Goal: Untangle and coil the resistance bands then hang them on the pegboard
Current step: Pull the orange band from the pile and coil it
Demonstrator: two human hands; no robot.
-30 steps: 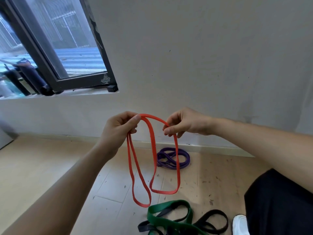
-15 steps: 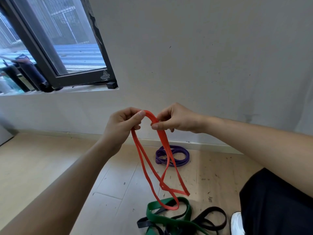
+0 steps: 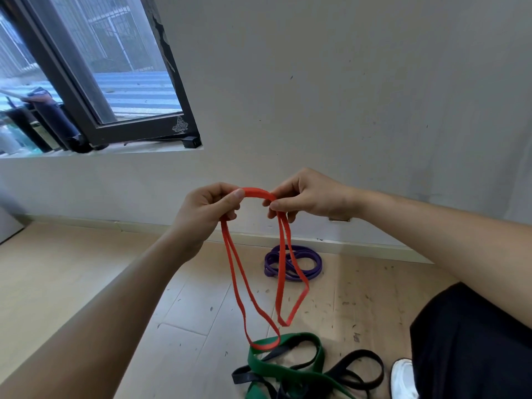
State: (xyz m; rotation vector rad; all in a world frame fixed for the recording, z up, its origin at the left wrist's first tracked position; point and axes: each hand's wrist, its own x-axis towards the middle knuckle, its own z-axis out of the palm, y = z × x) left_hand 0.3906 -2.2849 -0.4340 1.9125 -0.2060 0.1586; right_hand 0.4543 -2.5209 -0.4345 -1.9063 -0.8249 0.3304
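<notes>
A thin red resistance band (image 3: 237,286) hangs in the air between my hands in two long loops. My left hand (image 3: 207,211) pinches one end of its top arc, and my right hand (image 3: 305,197) pinches the other end, a short span apart. On the floor below, a wide green band (image 3: 290,367) lies tangled with a black band (image 3: 359,370). A purple band (image 3: 311,262) lies coiled on the floor near the wall. No pegboard is in view.
A grey wall (image 3: 345,96) faces me, with a dark-framed window (image 3: 121,122) and sill at upper left. The floor (image 3: 72,277) is pale wood planks. My black-trousered leg (image 3: 475,347) and white shoe (image 3: 403,378) sit at lower right.
My hands have drawn apart a little, spreading the red band's top into an arc. Its twisted, bunched strands have opened into two separate hanging loops.
</notes>
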